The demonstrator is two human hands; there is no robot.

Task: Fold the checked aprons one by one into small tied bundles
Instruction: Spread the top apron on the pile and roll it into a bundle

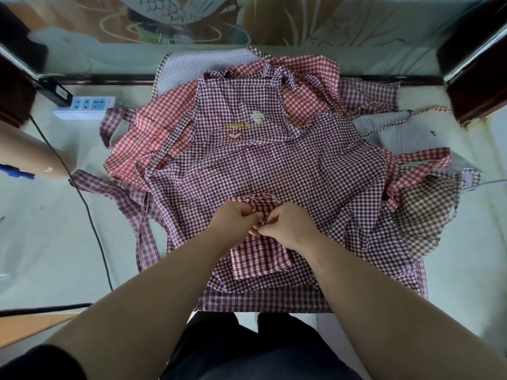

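A small folded bundle of dark red checked apron [258,259] lies on top of a spread pile of aprons, near the front of the table. My left hand [233,218] and my right hand [285,227] meet over its far end, both pinching the bundle's straps. Under it lies a purple checked apron [274,165] with a daisy and heart emblem, spread flat. Red checked aprons [153,127] and a brown checked one [428,212] stick out beneath.
A white power strip [85,106] sits at the back left, with a black cable [93,220] running toward the front. Another person's forearm [30,152] reaches in at the left edge. Dark wooden posts [477,78] stand at both back corners.
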